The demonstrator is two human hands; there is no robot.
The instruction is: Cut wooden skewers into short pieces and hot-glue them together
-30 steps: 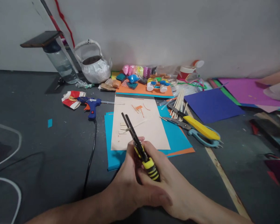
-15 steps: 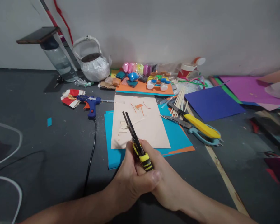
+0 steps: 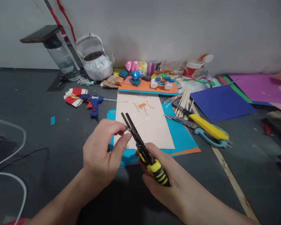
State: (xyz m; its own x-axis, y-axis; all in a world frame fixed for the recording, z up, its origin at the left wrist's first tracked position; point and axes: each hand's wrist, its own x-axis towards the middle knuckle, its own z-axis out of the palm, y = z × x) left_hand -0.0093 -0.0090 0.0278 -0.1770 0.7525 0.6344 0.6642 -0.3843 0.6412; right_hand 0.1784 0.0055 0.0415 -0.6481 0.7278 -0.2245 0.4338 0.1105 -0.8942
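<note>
My right hand [image 3: 175,175] is wrapped around the yellow-and-black handles of a pair of pliers [image 3: 140,142], whose long dark jaws point up and to the left. A thin pale stick [image 3: 142,121] crosses the jaws. My left hand [image 3: 100,150] pinches the near end of that stick between thumb and forefinger, close to the jaws. Beneath the jaws lies a cream paper sheet [image 3: 159,134] with thin orange strips on it. My left hand hides most of the short stick pieces on the sheet.
A blue glue gun [image 3: 93,101] lies left, its cord trailing. On the right are a yellow cutter [image 3: 208,126], blue-handled scissors [image 3: 199,131] and several wooden sticks [image 3: 184,101]. Behind are a silver kettle [image 3: 97,67], a water bottle [image 3: 63,62], clay packets [image 3: 135,75] and coloured paper [image 3: 222,101].
My left hand has come off the pliers' handles and moved up and left to the stick at the jaws. The right hand keeps the pliers and has shifted slightly right.
</note>
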